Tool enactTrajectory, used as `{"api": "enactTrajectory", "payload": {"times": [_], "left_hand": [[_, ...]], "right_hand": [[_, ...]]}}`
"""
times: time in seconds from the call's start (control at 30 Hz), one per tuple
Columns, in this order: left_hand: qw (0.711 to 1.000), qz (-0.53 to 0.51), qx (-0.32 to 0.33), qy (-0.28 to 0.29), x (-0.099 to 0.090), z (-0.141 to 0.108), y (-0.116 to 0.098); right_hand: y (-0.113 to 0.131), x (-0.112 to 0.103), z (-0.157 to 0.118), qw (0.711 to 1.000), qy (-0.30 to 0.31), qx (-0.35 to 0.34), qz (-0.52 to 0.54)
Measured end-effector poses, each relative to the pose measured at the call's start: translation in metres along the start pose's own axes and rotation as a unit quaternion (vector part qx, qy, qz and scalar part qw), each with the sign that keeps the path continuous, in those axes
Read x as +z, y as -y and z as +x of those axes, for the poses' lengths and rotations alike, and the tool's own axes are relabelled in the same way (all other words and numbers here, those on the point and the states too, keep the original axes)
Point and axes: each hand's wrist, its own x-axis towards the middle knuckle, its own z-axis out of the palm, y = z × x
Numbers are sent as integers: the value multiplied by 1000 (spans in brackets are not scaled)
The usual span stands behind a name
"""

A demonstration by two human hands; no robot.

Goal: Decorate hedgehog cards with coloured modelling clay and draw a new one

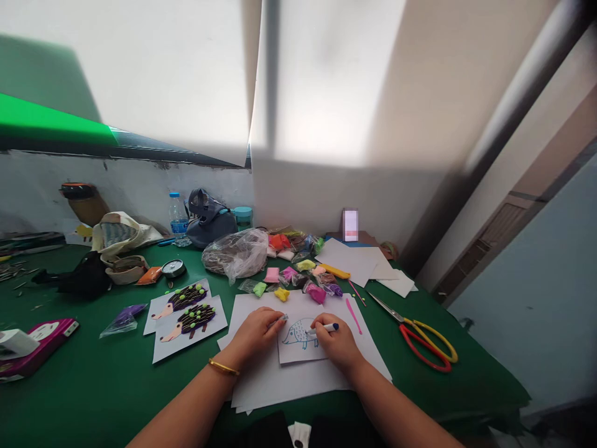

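Nearby, scissors (422, 339) beside clay bags (298, 277)

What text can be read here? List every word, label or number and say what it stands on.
No text is legible.
Water bottle: blue label too small to read.
Small card by the wall: blurred out.
Round dial: markings too small.
Pink case: print unreadable.

Blue-outlined hedgehog drawing (298, 336), red-yellow scissors (422, 339)
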Motion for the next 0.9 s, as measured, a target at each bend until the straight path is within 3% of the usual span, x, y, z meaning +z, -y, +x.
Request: {"api": "enactTrajectory", "payload": {"times": [0.9], "left_hand": [[1000,4,-4,-3,0,0,1]], "right_hand": [[0,1,3,1000,12,-8,3]]}}
